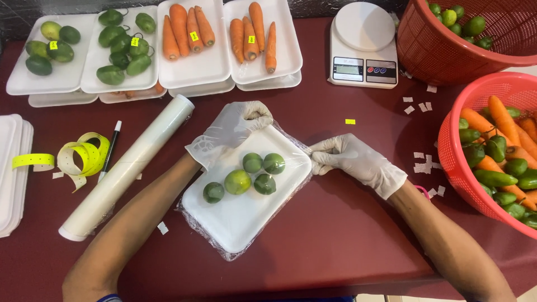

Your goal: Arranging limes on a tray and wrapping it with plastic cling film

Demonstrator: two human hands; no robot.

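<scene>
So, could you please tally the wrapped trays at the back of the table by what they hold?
Carrot trays: 2
Green pepper trays: 1
Lime trays: 1
Total: 4 on top; more trays sit stacked underneath, their contents mostly hidden.

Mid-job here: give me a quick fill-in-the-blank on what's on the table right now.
1. The white tray between the gloved hands holds ____ limes.
2. The tray is covered in clear plastic ____.
3. The kitchen scale has ____ on its plate.
4. The right hand pinches the tray's ____ edge.

Missing words: five; wrap; nothing; right
</scene>
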